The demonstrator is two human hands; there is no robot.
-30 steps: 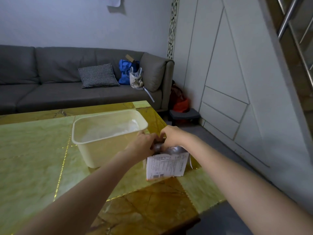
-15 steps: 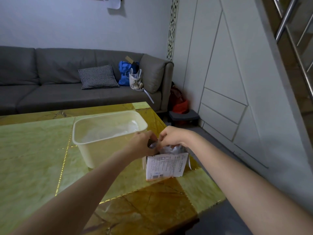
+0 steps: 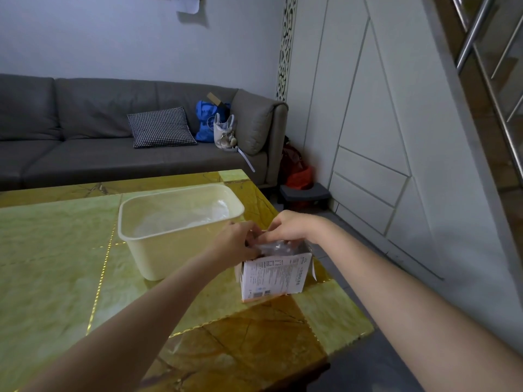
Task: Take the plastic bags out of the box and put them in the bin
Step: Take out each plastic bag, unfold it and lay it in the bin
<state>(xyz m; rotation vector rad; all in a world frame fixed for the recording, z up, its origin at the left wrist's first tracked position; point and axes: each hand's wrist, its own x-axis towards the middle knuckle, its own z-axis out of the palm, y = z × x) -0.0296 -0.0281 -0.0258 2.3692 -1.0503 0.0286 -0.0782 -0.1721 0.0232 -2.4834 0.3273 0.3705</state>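
A small white printed cardboard box (image 3: 273, 277) stands open on the table near its right edge. Clear crinkled plastic bags (image 3: 278, 247) fill its open top. My left hand (image 3: 239, 240) and my right hand (image 3: 290, 226) meet over the box opening, fingers curled and pinching the plastic at its top. A cream plastic bin (image 3: 169, 250) stands just left of the box, with clear plastic lying inside it (image 3: 198, 215).
The yellow-green marble-pattern table (image 3: 56, 264) ends close to the box on the right and in front. Behind it is a grey sofa (image 3: 85, 148) with a checked cushion and bags. A low dark stool (image 3: 304, 192) stands by the white wall panels.
Both hands stay at the box top; they have shifted slightly and more crinkled plastic shows above the opening. The view has tilted a little.
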